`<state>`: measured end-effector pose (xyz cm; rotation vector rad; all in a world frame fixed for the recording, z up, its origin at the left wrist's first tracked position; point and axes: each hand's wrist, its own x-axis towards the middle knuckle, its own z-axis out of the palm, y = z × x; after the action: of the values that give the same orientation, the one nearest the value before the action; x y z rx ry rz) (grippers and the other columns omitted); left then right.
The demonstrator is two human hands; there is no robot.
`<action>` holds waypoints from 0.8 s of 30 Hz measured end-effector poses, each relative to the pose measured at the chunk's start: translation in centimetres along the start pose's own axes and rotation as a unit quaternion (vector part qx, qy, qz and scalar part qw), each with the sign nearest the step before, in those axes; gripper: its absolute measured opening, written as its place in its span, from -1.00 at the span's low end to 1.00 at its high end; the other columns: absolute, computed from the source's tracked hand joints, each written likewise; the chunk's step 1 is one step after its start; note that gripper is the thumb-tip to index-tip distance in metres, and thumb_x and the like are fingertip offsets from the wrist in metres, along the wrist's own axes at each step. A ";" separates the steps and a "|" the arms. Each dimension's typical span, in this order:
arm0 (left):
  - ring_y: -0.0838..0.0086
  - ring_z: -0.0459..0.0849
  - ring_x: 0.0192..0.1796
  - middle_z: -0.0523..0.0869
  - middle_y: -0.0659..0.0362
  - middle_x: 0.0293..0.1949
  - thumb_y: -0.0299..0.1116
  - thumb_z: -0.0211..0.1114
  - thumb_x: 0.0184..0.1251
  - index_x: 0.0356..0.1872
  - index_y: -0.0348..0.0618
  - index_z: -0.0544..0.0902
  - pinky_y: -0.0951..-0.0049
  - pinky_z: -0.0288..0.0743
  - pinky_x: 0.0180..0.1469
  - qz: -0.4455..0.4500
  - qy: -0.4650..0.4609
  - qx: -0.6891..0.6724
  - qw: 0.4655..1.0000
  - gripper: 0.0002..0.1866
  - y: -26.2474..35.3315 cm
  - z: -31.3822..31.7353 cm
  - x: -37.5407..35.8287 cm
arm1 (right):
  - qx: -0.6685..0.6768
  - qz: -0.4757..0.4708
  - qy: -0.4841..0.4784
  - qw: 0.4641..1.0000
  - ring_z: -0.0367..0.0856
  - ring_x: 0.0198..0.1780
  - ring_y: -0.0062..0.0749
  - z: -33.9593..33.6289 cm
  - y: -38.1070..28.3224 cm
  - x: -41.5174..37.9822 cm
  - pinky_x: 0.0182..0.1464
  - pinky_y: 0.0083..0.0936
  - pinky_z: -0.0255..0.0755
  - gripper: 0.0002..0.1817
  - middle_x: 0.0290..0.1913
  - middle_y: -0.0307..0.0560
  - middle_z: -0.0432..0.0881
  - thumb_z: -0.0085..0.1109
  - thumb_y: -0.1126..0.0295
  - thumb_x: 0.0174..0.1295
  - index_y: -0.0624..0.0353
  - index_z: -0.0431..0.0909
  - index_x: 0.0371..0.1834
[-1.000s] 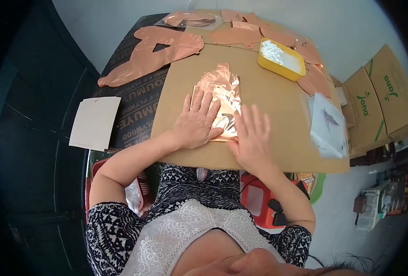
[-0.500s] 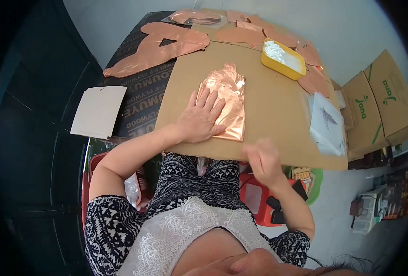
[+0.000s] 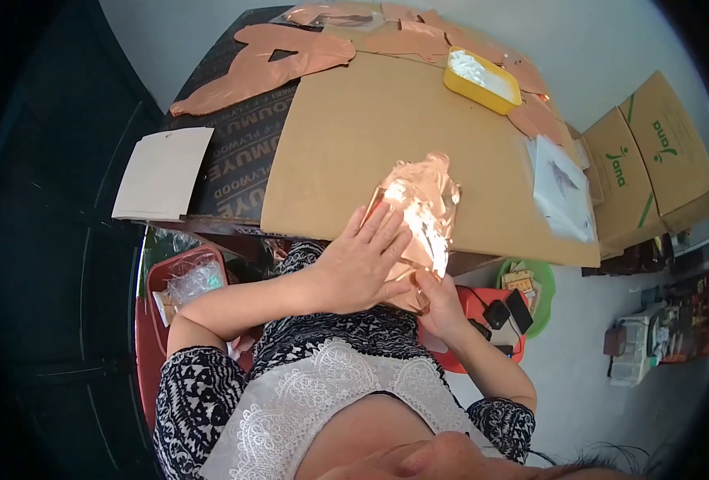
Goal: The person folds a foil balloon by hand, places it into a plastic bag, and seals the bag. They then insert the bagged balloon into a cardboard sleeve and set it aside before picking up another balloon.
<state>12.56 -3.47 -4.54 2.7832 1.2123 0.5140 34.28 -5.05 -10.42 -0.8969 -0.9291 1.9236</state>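
Observation:
A shiny rose-gold foil balloon (image 3: 430, 192), flat and folded into an oblong, reaches over the front edge of the cardboard toward my lap. My left hand (image 3: 358, 260) lies flat across its left side, fingers stretched out and nearly together. At its lower right corner my right hand (image 3: 441, 304) grips the foil, thumb on top and the other fingers hidden underneath. Light glares off the crinkled foil. Behind it, the cardboard sheet (image 3: 346, 144) covers much of the table.
An A-shaped foil balloon (image 3: 250, 76) lies at the back left near a white card (image 3: 162, 176). A yellow tub (image 3: 482, 96) with white pieces stands at the back right, beside a clear plastic packet (image 3: 562, 188). Cardboard boxes (image 3: 642, 152) stand right; a red stool (image 3: 470, 308) is below.
The foil balloon has slid toward me and to the right, past the cardboard's edge. My left hand moved along on it. My right hand, free before, has taken hold of its lower corner.

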 end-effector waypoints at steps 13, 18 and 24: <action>0.56 0.64 -0.29 0.65 0.18 -0.31 -0.53 0.42 0.22 -0.25 -0.29 0.58 0.54 0.53 -0.21 -0.300 0.217 -0.393 0.842 -0.83 -0.1 2.4 -6.2 | 0.087 0.023 -0.038 0.995 0.50 0.30 -0.19 -0.8 2.1 -1.3 0.33 -0.16 0.42 -0.45 0.34 0.04 0.45 0.02 0.17 0.49 0.25 0.24 0.42; 0.59 0.59 -0.40 0.64 0.19 -0.39 -0.42 0.47 0.21 -0.27 -0.28 0.59 0.52 0.53 -0.33 -0.305 0.238 -0.449 0.805 -0.78 0.1 4.8 -6.8 | 0.094 0.033 -0.064 0.993 0.42 0.36 -0.18 -0.4 3.5 -1.0 0.40 -0.14 0.33 -0.35 0.37 0.04 0.41 0.10 0.11 0.44 0.26 0.19 0.45; 0.61 0.60 -0.40 0.65 0.21 -0.42 -0.44 0.47 0.21 -0.33 -0.28 0.59 0.53 0.53 -0.33 -0.330 0.248 -0.474 0.778 -0.80 0.0 5.8 -7.0 | 0.118 0.060 -0.065 0.989 0.46 0.31 -0.16 -1.7 6.1 -0.4 0.37 -0.09 0.36 -0.38 0.32 0.02 0.45 0.19 0.09 0.37 0.20 0.28 0.37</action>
<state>9.99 -8.05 -11.96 1.3022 1.3413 1.3345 33.70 -7.45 -16.30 -0.7081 -0.7161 2.1633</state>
